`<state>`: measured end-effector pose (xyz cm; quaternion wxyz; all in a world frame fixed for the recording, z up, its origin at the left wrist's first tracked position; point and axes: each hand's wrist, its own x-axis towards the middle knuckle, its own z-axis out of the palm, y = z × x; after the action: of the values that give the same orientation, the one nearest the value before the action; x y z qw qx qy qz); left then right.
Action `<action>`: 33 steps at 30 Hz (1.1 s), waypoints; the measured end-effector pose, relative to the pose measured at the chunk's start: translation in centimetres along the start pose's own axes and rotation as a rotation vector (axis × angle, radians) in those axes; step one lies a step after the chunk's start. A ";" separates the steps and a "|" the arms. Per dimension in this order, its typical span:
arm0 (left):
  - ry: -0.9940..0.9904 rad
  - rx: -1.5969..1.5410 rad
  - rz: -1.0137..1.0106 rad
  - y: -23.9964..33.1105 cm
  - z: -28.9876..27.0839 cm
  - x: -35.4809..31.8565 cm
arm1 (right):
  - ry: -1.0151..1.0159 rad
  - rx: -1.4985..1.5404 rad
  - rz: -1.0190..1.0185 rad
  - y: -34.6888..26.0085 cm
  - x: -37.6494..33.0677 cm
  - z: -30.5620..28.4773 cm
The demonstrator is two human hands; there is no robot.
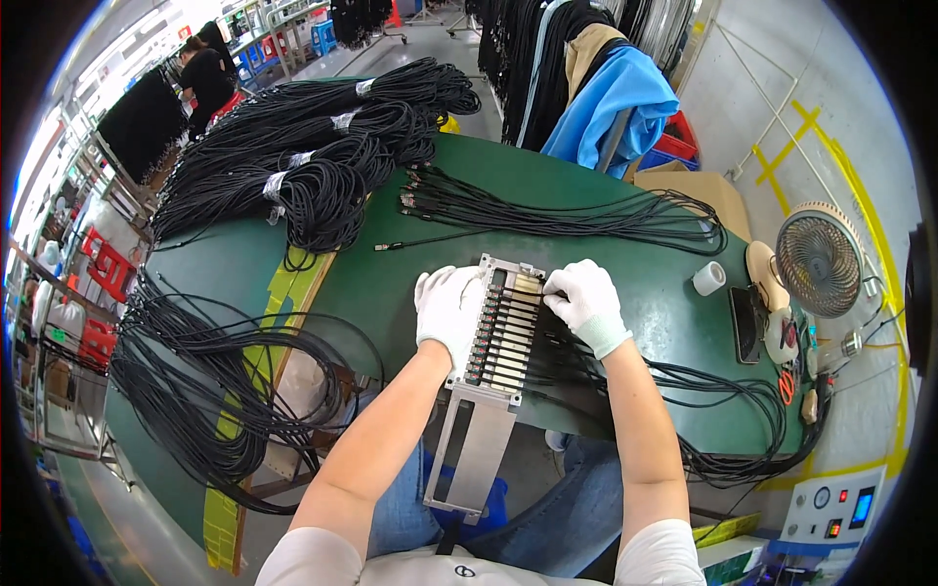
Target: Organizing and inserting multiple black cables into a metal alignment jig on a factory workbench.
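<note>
Silver metal fixture (pixel 484 394) between my white-gloved left hand (pixel 452 305), curled alongside, grip unclear, and right hand (pixel 586 298), pinching black cable (pixel 526 293); green counter (pixel 664 293), pale wall (pixel 747 83).

Fixture (pixel 505 337) between both hands (pixel 447 308), cable bundle (pixel 562 212) behind, fan (pixel 819 258) at right

A green-topped worktable (pixel 650 269) filled the middle, with a second green surface (pixel 217 272) to its left, edged by a wooden strip (pixel 223 518) patched with yellow-green tape. On the right stood a pale wall (pixel 845 93), marked with lines and a cross of yellow tape (pixel 807 119). Beyond the table, grey floor (pixel 430 49) stretched back toward hanging racks and blue plastic stools (pixel 323 39). Along the left ran metal-framed shelving, with red plastic stools (pixel 109 264) nearby. Bright white light came from the upper left, where long lamps (pixel 127 47) glowed overhead; the outer edges curved into black.
</note>
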<state>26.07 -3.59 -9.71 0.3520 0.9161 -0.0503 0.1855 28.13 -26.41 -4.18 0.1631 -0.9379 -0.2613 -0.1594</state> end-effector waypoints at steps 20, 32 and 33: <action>-0.314 0.349 0.198 2.6 -1.4 0.5 | -0.120 -0.044 0.280 1.3 0.7 0.9; 0.105 -0.250 0.021 2.5 2.5 0.9 | 0.083 0.186 -0.162 -0.2 -0.4 -0.2; 0.114 -0.240 0.013 1.8 2.5 1.0 | 0.081 0.196 -0.173 -0.6 -0.1 0.4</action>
<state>27.40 -6.60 -9.92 0.4603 0.8549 -0.0583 0.2321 27.82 -25.86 -4.42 0.2498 -0.8843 -0.3487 -0.1845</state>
